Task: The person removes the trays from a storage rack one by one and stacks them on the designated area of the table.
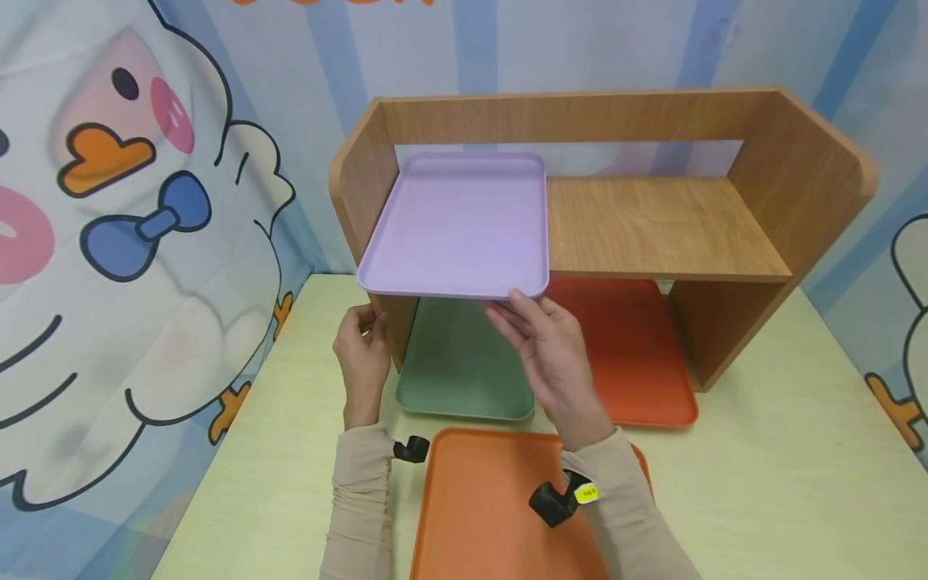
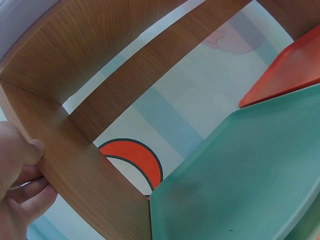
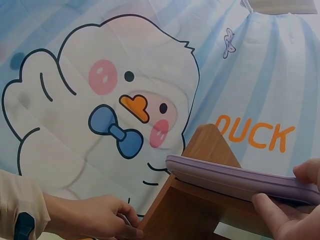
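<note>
A person in beige sleeves works at a wooden desktop shelf [image 1: 667, 229] with both hands. The right hand [image 1: 551, 350] pinches the near right corner of a lilac rectangular tray [image 1: 457, 225], thumb on the rim and fingers underneath. The tray extends ahead of that hand and to its left, over the upper board, its front edge jutting past the board's. The left hand [image 1: 364, 354], fingers curled, grips the front edge of the shelf's left side panel [image 2: 75, 160], just below the tray's near left corner. Between the hands, beneath the upper board, lies a green tray [image 1: 464, 366]; a red tray [image 1: 638, 362] lies beside it, to the right of the right hand. Nearer the person, partly under the right forearm, an orange tray [image 1: 493, 499] rests on the pale yellow-green table [image 1: 254, 459]. Left of the left hand, a fabric backdrop shows a cartoon duck [image 1: 145, 217] wearing a blue bow tie.
</note>
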`<state>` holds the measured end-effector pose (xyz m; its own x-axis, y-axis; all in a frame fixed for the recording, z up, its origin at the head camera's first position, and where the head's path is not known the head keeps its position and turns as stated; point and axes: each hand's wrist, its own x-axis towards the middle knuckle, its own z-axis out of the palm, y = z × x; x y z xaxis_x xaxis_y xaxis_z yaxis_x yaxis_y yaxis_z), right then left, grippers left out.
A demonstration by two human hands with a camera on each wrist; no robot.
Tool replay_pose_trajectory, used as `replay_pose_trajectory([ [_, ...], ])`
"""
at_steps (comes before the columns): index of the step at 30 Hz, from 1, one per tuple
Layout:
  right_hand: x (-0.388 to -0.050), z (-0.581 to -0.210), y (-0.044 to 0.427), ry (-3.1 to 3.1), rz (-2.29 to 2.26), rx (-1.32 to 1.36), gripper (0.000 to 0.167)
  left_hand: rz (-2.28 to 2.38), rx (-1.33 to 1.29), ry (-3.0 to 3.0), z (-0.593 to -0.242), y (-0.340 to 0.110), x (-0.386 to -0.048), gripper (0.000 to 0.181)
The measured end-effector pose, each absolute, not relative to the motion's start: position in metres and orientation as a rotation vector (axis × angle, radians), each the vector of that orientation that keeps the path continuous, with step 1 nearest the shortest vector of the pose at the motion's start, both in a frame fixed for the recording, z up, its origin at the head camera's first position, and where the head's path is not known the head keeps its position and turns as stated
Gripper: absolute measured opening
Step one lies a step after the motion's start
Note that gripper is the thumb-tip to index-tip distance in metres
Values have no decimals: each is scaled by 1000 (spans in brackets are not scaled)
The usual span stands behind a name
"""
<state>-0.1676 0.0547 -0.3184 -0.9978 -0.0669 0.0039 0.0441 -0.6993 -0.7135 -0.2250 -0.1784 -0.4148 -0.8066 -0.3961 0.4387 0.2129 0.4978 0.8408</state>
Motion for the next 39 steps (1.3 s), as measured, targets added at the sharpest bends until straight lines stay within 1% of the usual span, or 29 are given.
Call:
replay_pose_trajectory([
  [3,-168,-318,53,1192,-2846,-36,31,-1317,157,-2150,-414,-178,-224,18],
  [6,-168,-318,52,1201,-2850,-28,32,-1315,160,-2152,-414,-178,-225,18],
  [17,-166,-319,54,1118,-2899,-12,24,-1319,146,-2148,-416,-178,-225,19],
  [25,-160,-319,58,1074,-2924,-30,12,-1312,133,-2142,-415,-180,-224,18],
  [39,-148,-322,71,1116,-2935,-87,14,-1303,157,-2151,-416,-180,-226,21],
])
